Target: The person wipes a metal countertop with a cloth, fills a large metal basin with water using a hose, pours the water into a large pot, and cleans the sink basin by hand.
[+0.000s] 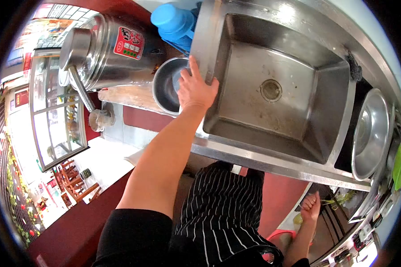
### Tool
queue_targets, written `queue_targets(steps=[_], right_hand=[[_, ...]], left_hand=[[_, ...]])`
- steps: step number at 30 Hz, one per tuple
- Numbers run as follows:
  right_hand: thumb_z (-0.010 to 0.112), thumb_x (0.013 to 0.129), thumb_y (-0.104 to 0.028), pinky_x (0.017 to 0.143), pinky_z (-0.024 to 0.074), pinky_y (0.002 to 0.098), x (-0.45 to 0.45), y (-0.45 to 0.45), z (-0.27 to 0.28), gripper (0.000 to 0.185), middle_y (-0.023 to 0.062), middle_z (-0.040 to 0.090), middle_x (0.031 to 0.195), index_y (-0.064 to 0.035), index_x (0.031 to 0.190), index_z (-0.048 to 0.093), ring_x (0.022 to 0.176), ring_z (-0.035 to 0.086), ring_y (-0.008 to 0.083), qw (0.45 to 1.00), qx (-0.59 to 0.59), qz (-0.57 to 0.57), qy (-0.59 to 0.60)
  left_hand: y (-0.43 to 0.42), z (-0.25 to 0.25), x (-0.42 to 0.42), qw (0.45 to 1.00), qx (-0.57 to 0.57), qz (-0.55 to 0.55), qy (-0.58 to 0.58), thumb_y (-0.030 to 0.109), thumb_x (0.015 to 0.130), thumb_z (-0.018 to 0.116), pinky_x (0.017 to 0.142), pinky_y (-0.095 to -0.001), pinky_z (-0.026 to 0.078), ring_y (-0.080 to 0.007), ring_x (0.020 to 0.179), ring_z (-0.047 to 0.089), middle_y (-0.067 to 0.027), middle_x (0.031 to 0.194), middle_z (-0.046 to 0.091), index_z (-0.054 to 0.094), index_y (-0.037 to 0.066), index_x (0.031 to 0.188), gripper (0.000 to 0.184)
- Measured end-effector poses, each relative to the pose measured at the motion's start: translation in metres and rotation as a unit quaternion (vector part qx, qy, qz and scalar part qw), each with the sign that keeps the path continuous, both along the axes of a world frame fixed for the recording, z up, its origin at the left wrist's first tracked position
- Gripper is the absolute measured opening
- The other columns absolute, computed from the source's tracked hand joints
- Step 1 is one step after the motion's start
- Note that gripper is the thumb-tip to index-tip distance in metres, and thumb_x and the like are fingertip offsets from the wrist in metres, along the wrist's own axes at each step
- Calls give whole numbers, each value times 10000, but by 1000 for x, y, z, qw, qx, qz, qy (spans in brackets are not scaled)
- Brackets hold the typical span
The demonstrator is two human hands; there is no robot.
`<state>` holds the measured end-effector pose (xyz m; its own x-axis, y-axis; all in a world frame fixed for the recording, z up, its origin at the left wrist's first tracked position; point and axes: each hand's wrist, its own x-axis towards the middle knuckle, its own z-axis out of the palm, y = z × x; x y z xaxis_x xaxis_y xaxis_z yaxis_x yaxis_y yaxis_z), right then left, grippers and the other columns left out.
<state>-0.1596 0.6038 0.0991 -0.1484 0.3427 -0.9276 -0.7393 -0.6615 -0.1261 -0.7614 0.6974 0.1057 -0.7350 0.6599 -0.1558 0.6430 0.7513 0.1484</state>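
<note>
My left hand (195, 90) rests at the left rim of the stainless steel sink (272, 127), its index finger stretched out and thumb apart. Its other fingers lie over the near edge of a round metal bowl (163, 86); whether they press on the bowl is unclear. A round drain strainer (271, 91) shows in the sink floor. Down at the lower right, below the counter's front edge, my right hand (310, 207) is held with curled fingers. Green stems (341, 197) appear just beside it; what the fingers hold, if anything, cannot be made out.
Left of the bowl stands a large steel drum with a red label (129, 43). A blue plastic container (173, 24) is behind it. A metal basin (370, 133) leans at the sink's right, and a dark scrubber (354, 67) sits on the rim.
</note>
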Motion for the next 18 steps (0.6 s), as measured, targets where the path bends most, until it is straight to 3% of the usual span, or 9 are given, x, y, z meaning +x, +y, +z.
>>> queue_targets(steps=[1, 2, 3, 5, 9, 12, 14, 16, 18], right_hand=[[487, 1047, -348, 361, 164, 218, 5, -9, -21, 387, -50, 335, 567, -134, 728, 436, 429, 223, 50, 996, -46, -72, 20], [501, 1033, -361, 574, 358, 296, 4, -13, -38, 284, 38, 491, 802, -99, 1102, 415, 676, 441, 150, 989, -61, 17, -131], [516, 1019, -374, 787, 551, 375, 0, -15, -55, 564, 127, 646, 1037, -65, 1475, 395, 924, 660, 250, 949, -104, 120, -272], [523, 1017, -365, 777, 546, 366, -13, -11, -87, 537, 120, 645, 1023, -64, 1448, 413, 908, 652, 237, 898, -128, 179, -380], [538, 1013, -346, 756, 536, 349, -49, 26, -149, 483, 105, 642, 996, -63, 1393, 447, 877, 636, 213, 949, -29, 90, -302], [549, 1009, -332, 741, 529, 337, -66, 53, -178, 443, 94, 640, 975, -62, 1352, 474, 854, 624, 194, 956, 10, 64, -287], [556, 1007, -323, 730, 524, 328, -72, 67, -197, 417, 86, 638, 962, -61, 1325, 491, 838, 616, 182, 959, 34, 53, -276], [563, 1005, -314, 720, 519, 320, -75, 76, -204, 391, 79, 637, 948, -61, 1298, 509, 822, 608, 169, 961, 48, 48, -269], [571, 1003, -305, 710, 514, 312, -73, 81, -198, 365, 72, 635, 935, -60, 1270, 526, 807, 601, 157, 958, 59, 50, -276]], left_hand=[[1, 1, 0, 1000, -7, 3, 13, 457, 792, 697, 905, -534, 509, -420, 1155, 545, -240, 1278, 471, 167, 143, 1570, 992], [1, 1, 2, 1000, -15, 1, 18, 443, 794, 699, 890, -535, 514, -410, 1148, 548, -234, 1275, 473, 149, 151, 1578, 1001], [-1, -4, 3, 999, -6, 3, 39, 448, 794, 695, 929, -545, 494, -406, 1171, 550, -229, 1291, 479, 175, 155, 1570, 979], [-3, -8, 3, 999, 21, -24, 41, 465, 803, 692, 962, -556, 479, -421, 1178, 563, -237, 1305, 503, 233, 159, 1551, 930], [-3, -27, -3, 996, 21, -29, 85, 501, 823, 674, 973, -535, 467, -418, 1197, 558, -228, 1352, 490, 208, 175, 1566, 935], [6, -8, 10, 997, -19, 4, 80, 501, 819, 678, 969, -532, 468, -417, 1196, 558, -225, 1362, 484, 199, 168, 1566, 948], [-2, -28, -5, 993, 37, -29, 110, 492, 817, 681, 970, -528, 469, -414, 1190, 559, -224, 1365, 483, 202, 159, 1564, 947], [4, -14, 6, 995, -39, 0, 89, 488, 817, 685, 963, -537, 470, -410, 1187, 558, -221, 1363, 475, 204, 162, 1561, 944], [1, -19, 2, 994, -18, -9, 104, 488, 817, 685, 952, -541, 475, -410, 1190, 554, -219, 1358, 472, 202, 161, 1561, 945]])
